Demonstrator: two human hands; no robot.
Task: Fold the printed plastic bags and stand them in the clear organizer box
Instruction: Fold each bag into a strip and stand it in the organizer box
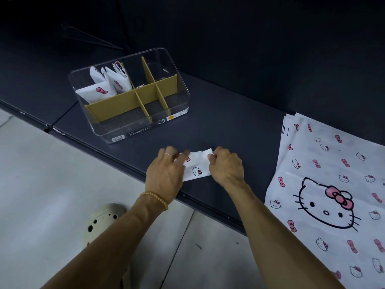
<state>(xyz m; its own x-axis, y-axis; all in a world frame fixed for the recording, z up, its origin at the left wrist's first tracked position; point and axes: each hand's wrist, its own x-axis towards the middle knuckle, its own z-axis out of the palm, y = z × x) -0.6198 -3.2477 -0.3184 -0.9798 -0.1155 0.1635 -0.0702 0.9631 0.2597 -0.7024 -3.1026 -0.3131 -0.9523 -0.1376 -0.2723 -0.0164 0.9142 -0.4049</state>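
Dark matte tabletop [239,126] runs above a pale floor, and near its front edge lies a small folded plastic bag [196,166] printed with a cat face and pink bow. The left hand [166,174] pinches its left side and the right hand [226,166] its right end, fingers curled. Behind stands the clear organizer box [133,130] with cardboard dividers, folded bags [104,84] upright in its back-left compartment; a stack of flat printed bags [333,184] lies at right.

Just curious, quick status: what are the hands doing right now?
Left hand and right hand pinch the folded bag on the table. Organizer box holds folded bags. Path clear.
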